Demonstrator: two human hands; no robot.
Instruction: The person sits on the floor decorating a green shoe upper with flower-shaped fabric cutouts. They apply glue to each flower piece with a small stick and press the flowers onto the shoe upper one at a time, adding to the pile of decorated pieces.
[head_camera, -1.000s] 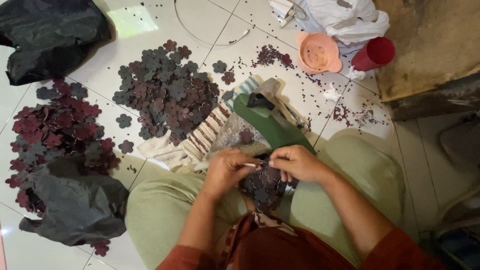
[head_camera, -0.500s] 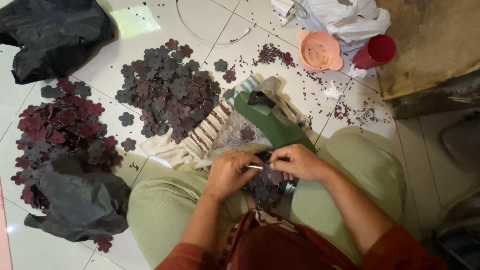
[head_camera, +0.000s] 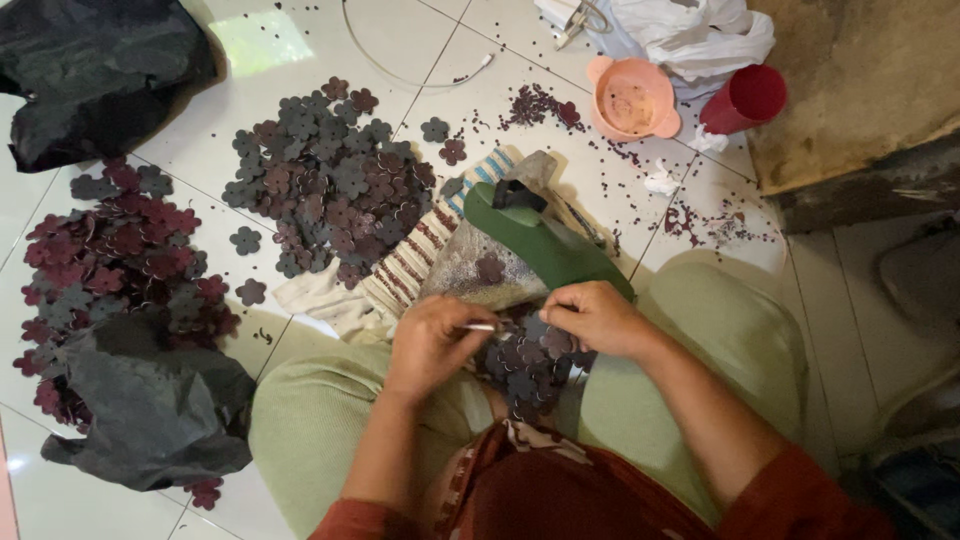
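Far left on the white tiled floor (head_camera: 300, 40) lies a crumpled black plastic bag (head_camera: 95, 75), and below it a spread of dark red flower-shaped cut-outs (head_camera: 100, 260) with a second, greyer plastic bag (head_camera: 160, 410) slumped over its near edge. Next along sits a bigger heap of dull purple-grey flower-shaped cut-outs (head_camera: 320, 190), with a few strays loose on the tiles around it. A striped woven cloth (head_camera: 420, 260) runs from that heap toward the seated person's knees, and on it rests a green metal punch tool with a black knob (head_camera: 540, 235), right behind the hands.

The left hand (head_camera: 430, 345) is closed around a thin pale needle-like pin (head_camera: 478, 327), its fingers pinched on it. The right hand (head_camera: 595, 315) is curled, fingers gripping a dark flower cut-out (head_camera: 548, 322) at the tip of the pin; the piece is mostly hidden by the fingers. Beneath both hands, in the lap between pale green trouser legs (head_camera: 720, 340), lies a small clump of the same dark flower pieces (head_camera: 525, 370), matte and five-lobed.

Further right, beyond the punch, a pink plastic bowl (head_camera: 632, 98) stands open, its inside smudged and holding only specks. Beside it lies a red plastic cup (head_camera: 745, 97) on its side, against white crumpled plastic bags (head_camera: 690, 30). Tiny dark punched scraps (head_camera: 540, 105) speckle the tiles there.
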